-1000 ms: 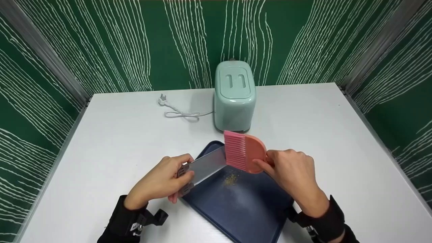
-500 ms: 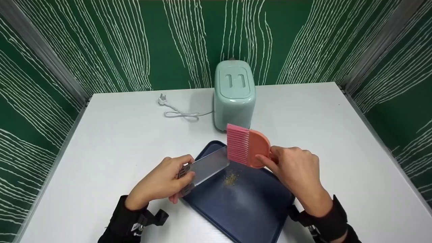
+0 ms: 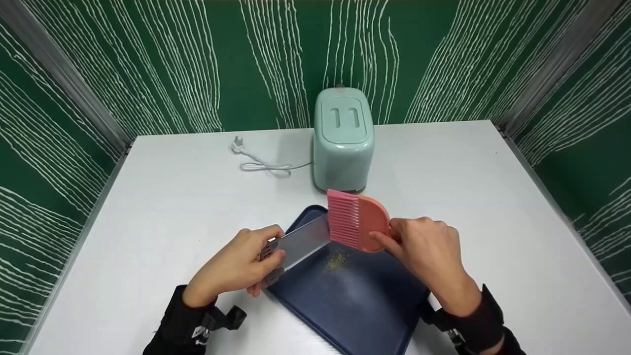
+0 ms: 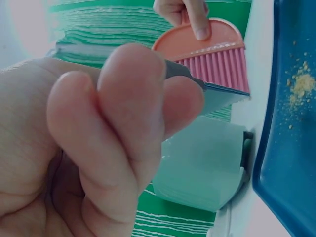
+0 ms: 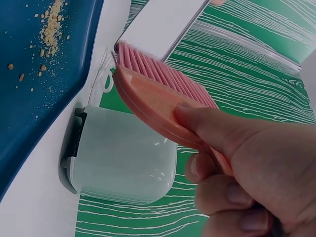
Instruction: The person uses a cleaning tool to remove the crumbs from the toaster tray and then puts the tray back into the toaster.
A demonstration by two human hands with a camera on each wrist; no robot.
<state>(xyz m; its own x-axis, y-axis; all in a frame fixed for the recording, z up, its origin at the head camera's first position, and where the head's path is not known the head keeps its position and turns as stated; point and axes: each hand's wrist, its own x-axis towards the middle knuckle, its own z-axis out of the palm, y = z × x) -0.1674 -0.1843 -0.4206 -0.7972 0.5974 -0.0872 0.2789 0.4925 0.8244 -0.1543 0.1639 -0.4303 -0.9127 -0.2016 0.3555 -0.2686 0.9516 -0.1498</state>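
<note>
My left hand (image 3: pixel 236 264) grips the grey end of a flat metal crumb tray (image 3: pixel 304 241), which is tilted above a dark blue tray (image 3: pixel 367 308). In my right hand (image 3: pixel 431 251) is a small brush with an orange body (image 3: pixel 372 224) and pink bristles (image 3: pixel 343 219); the thumb lies along its body. In the right wrist view, the bristles meet the end of the metal crumb tray (image 5: pixel 163 27). Yellowish crumbs (image 3: pixel 337 262) lie in a small heap on the blue tray, with loose bits around it. The left fingers (image 4: pixel 131 94) hide the crumb tray's grip end in the left wrist view.
A mint-green toaster (image 3: pixel 343 148) stands upright just behind the blue tray. Its white cord and plug (image 3: pixel 237 145) lie on the white table (image 3: pixel 197 197) to the left. Green walls with white streaks (image 3: pixel 256 64) enclose the table's back and sides.
The brush moved up and to the right, past the crumb tray's end, then came back left and down to it. The left hand and crumb tray stayed nearly still.
</note>
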